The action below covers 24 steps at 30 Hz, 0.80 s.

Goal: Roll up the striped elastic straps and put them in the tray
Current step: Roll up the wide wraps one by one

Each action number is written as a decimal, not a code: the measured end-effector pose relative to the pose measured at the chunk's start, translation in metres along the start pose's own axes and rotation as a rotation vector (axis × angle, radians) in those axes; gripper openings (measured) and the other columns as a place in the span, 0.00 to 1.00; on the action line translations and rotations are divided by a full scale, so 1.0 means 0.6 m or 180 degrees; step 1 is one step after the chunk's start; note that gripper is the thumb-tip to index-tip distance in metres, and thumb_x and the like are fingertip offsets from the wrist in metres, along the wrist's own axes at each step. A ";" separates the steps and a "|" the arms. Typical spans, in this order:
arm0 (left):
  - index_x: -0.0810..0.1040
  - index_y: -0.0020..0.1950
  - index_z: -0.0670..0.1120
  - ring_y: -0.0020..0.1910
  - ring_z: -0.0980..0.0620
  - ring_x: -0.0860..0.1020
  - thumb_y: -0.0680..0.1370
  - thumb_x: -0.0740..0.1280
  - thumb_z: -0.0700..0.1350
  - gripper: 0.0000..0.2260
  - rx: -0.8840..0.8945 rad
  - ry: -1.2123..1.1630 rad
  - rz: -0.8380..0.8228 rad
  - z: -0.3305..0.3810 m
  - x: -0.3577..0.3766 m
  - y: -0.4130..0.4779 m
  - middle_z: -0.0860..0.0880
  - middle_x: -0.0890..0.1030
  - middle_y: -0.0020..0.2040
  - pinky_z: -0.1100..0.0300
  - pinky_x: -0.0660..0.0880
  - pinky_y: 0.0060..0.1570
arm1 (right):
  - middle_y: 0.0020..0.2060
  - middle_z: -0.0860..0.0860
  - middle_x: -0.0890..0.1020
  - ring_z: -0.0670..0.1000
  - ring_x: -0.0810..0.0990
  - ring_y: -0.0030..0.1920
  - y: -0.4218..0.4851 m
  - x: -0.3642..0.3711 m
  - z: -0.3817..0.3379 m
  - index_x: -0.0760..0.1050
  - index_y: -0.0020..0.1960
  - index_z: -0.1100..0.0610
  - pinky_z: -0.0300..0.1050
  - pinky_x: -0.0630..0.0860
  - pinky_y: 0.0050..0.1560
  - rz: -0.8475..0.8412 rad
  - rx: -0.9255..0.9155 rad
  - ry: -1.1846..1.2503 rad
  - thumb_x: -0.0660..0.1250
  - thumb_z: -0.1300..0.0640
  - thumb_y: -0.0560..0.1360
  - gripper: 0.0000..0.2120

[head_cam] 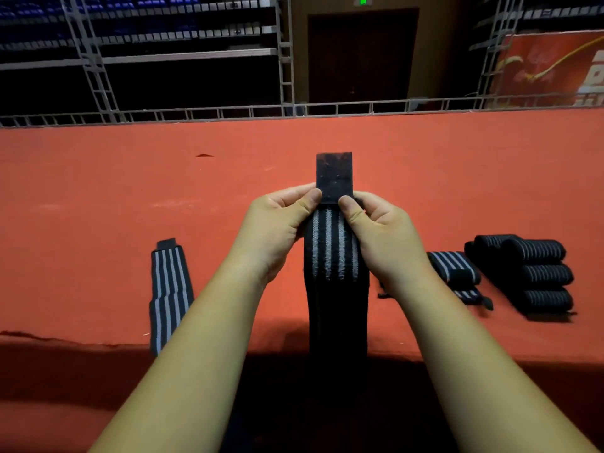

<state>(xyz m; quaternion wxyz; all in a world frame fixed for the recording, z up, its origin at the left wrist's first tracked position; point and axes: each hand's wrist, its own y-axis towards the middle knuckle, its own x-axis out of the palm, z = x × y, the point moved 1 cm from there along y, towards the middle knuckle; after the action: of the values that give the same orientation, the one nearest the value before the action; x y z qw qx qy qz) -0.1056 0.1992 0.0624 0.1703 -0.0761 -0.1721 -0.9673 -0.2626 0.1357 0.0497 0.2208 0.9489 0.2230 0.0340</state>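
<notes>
I hold a black strap with grey stripes [333, 253] upright over the red surface, its plain black end tab pointing up. My left hand [274, 227] pinches its left edge just below the tab, and my right hand [382, 233] pinches its right edge at the same height. The strap hangs down between my forearms into shadow. A second striped strap [168, 289] lies flat at the left. A partly rolled strap [454, 273] lies right of my right wrist. Three rolled straps [542, 276] sit in a black tray [496, 276] at the right.
The red cloth-covered surface [98, 197] stretches wide and ends at a near edge in shadow. Behind it run a metal rail [327, 109], scaffold frames and dark seating. A red banner [552, 70] stands at the back right.
</notes>
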 end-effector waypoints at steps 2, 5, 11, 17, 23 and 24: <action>0.86 0.64 0.43 0.57 0.45 0.87 0.85 0.68 0.39 0.10 -0.0036 0.0104 -0.0061 -0.036 -0.005 0.011 0.41 0.88 0.58 0.55 0.82 0.59 | 0.51 0.44 0.90 0.43 0.88 0.52 0.003 -0.005 0.032 0.86 0.60 0.50 0.37 0.81 0.52 0.0071 0.0067 -0.0059 0.67 0.55 0.86 0.08; 0.86 0.63 0.43 0.56 0.45 0.87 0.86 0.67 0.39 0.10 -0.0053 0.0229 -0.0093 -0.084 -0.012 0.029 0.41 0.88 0.58 0.56 0.82 0.56 | 0.52 0.43 0.90 0.44 0.88 0.54 0.012 -0.010 0.082 0.86 0.60 0.49 0.37 0.81 0.54 0.0149 0.0172 -0.0025 0.69 0.54 0.85 0.08; 0.88 0.55 0.50 0.53 0.47 0.85 0.86 0.67 0.39 0.10 0.0075 0.0470 0.0106 -0.168 -0.020 0.068 0.43 0.89 0.55 0.49 0.81 0.57 | 0.54 0.41 0.89 0.42 0.87 0.58 0.045 -0.017 0.163 0.86 0.61 0.47 0.40 0.81 0.61 0.0123 0.0275 0.0055 0.69 0.56 0.85 0.10; 0.88 0.54 0.51 0.51 0.50 0.85 0.86 0.69 0.39 0.09 0.0033 0.0531 0.0086 -0.200 -0.031 0.110 0.47 0.89 0.54 0.52 0.82 0.55 | 0.57 0.43 0.89 0.45 0.87 0.61 0.080 -0.014 0.213 0.85 0.65 0.50 0.43 0.81 0.65 0.0169 0.0365 0.0270 0.68 0.58 0.86 0.11; 0.88 0.56 0.48 0.56 0.47 0.87 0.82 0.72 0.34 0.10 -0.0048 0.0446 0.0129 -0.216 -0.049 0.125 0.45 0.89 0.55 0.55 0.83 0.56 | 0.58 0.46 0.89 0.46 0.87 0.60 0.094 -0.008 0.239 0.84 0.68 0.53 0.44 0.81 0.64 0.0126 0.0471 0.0338 0.68 0.59 0.86 0.13; 0.87 0.57 0.47 0.56 0.46 0.87 0.81 0.72 0.33 0.11 -0.0013 0.0492 0.0169 -0.221 -0.051 0.125 0.45 0.89 0.55 0.53 0.83 0.57 | 0.58 0.47 0.89 0.47 0.87 0.59 0.093 -0.006 0.242 0.84 0.69 0.54 0.44 0.82 0.63 0.0140 0.0462 0.0326 0.68 0.59 0.86 0.13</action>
<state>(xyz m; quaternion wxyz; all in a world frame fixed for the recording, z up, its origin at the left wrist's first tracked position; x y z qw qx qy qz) -0.0621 0.0946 -0.0438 0.2085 -0.0061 -0.1544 -0.9658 -0.2197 0.0307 -0.0563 0.1389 0.9641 0.2151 0.0710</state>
